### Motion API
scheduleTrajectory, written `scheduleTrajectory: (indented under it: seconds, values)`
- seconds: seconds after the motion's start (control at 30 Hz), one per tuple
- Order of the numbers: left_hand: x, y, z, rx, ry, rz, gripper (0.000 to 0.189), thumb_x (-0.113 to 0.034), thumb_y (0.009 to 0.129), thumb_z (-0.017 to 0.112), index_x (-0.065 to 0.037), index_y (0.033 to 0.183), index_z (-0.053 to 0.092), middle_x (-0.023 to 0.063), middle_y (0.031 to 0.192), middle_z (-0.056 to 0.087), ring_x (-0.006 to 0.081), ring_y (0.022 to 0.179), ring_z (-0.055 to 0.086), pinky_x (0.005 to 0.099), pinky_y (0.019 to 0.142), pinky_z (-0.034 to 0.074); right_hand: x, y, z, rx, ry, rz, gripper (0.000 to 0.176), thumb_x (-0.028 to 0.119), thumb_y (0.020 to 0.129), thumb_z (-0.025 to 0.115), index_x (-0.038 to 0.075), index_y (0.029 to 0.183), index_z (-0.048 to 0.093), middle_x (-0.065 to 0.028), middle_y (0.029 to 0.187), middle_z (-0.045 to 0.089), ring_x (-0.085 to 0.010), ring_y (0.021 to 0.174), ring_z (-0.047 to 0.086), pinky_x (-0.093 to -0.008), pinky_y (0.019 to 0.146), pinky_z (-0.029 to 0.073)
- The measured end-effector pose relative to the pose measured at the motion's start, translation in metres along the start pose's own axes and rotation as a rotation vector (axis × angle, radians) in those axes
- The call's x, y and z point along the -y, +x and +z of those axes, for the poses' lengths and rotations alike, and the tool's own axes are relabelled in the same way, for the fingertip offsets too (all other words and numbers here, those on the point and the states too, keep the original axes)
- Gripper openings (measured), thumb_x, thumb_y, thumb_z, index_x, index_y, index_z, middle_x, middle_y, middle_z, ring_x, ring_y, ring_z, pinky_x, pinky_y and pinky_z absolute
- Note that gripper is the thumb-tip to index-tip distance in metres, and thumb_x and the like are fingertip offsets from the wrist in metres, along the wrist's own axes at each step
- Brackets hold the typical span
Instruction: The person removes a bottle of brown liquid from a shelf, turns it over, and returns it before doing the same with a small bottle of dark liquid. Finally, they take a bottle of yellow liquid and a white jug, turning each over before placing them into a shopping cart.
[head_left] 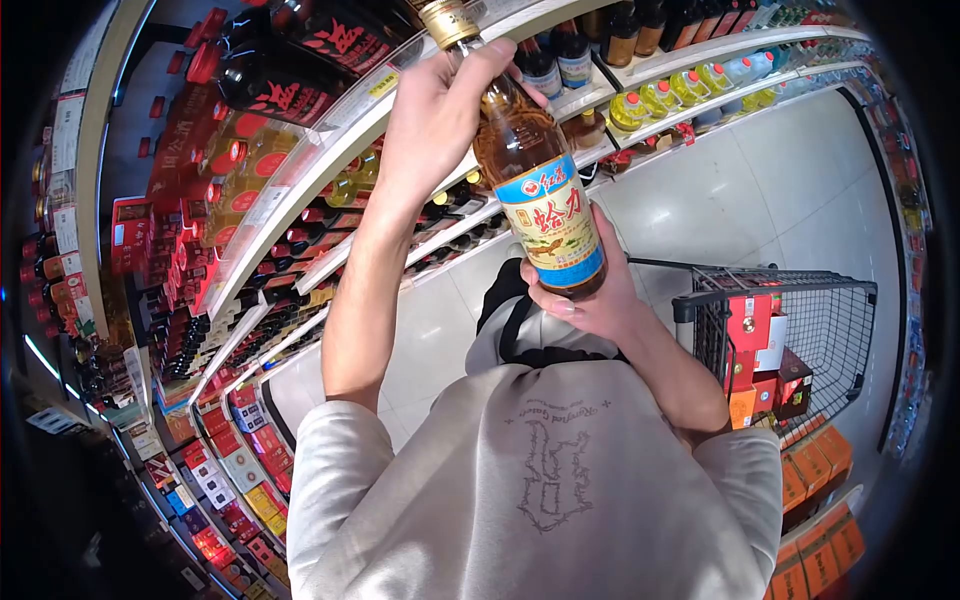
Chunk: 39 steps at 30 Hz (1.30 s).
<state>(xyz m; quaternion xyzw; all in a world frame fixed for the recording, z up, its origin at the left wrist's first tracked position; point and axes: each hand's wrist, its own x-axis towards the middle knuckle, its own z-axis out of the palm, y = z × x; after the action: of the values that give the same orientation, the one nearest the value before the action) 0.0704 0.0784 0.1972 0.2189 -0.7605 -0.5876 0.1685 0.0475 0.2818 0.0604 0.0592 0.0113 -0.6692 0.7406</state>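
Both my hands hold a glass liquor bottle (pixel 548 220), tilted with its gold cap (pixel 450 22) at the upper left. The bottle has amber liquid and a blue, cream and red label facing me. My left hand (pixel 432 120) is wrapped around the neck, just under the cap. Lower down, my right hand (pixel 598 290) grips the base from below and the right side, thumb across the front near the bottom edge. Some fingers of each hand are hidden behind the glass.
A wire shopping cart (pixel 790 290) with red and white boxes stands at my right. Curved shelves (pixel 330 165) of bottles run along the left and ahead. Yellow-liquid bottles (pixel 660 98) line a lower shelf. Orange boxes (pixel 815 465) are stacked beside the cart. Tiled floor (pixel 700 200) lies between.
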Motion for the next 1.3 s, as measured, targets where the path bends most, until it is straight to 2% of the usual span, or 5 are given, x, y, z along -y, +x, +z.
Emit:
scheduleTrajectory:
  seconds: [0.37,0.5,0.73,0.9,1.3]
  values:
    - [0.007,0.002,0.002,-0.039,0.122,-0.030,0.040,-0.031,0.101,0.053,0.006,0.093,0.065,0.0189,0.086,0.074,0.0188,0.083,0.072,0.0291,0.082,0.055,-0.001,-0.004,0.004,0.057,0.056,0.007,0.071,0.066,0.102,0.030,0.006,0.135,0.048,-0.0192,0.095,0.063,-0.0220,0.052,0.054,-0.0275,0.041,0.039]
    - [0.018,0.005,0.004,-0.168,0.192,0.036,0.053,-0.042,0.091,0.066,0.009,0.076,0.067,0.0032,0.057,0.056,0.0087,0.057,0.051,0.0293,0.053,0.041,-0.006,-0.004,0.008,0.050,0.152,0.039,0.072,0.064,0.103,0.029,0.005,0.139,0.046,-0.0211,0.095,0.063,-0.0213,0.050,0.051,-0.0269,0.043,0.040]
    - [0.000,-0.001,0.004,-0.157,0.356,-0.015,0.047,-0.040,0.094,0.064,0.005,0.083,0.072,0.0060,0.069,0.068,0.0077,0.063,0.060,0.0241,0.060,0.046,-0.005,-0.004,-0.002,0.117,0.213,0.084,0.076,0.067,0.101,0.032,0.002,0.138,0.047,-0.0225,0.096,0.063,-0.0214,0.047,0.048,-0.0279,0.041,0.040]
    - [-0.007,-0.003,0.007,-0.145,0.357,0.007,0.054,-0.049,0.089,0.071,0.004,0.075,0.071,-0.0039,0.055,0.049,0.0035,0.052,0.043,0.0241,0.047,0.031,-0.006,-0.007,-0.007,0.186,0.299,0.155,0.080,0.069,0.098,0.037,0.002,0.142,0.045,-0.0226,0.100,0.061,-0.0216,0.050,0.048,-0.0287,0.040,0.040]
    - [-0.018,-0.005,0.014,-0.149,0.417,-0.016,0.057,-0.051,0.086,0.073,0.002,0.067,0.068,-0.0026,0.055,0.051,0.0041,0.054,0.044,0.0245,0.050,0.034,-0.009,-0.009,-0.022,0.361,0.449,0.237,0.086,0.069,0.096,0.046,0.002,0.149,0.039,-0.0209,0.107,0.054,-0.0214,0.062,0.049,-0.0294,0.049,0.043]
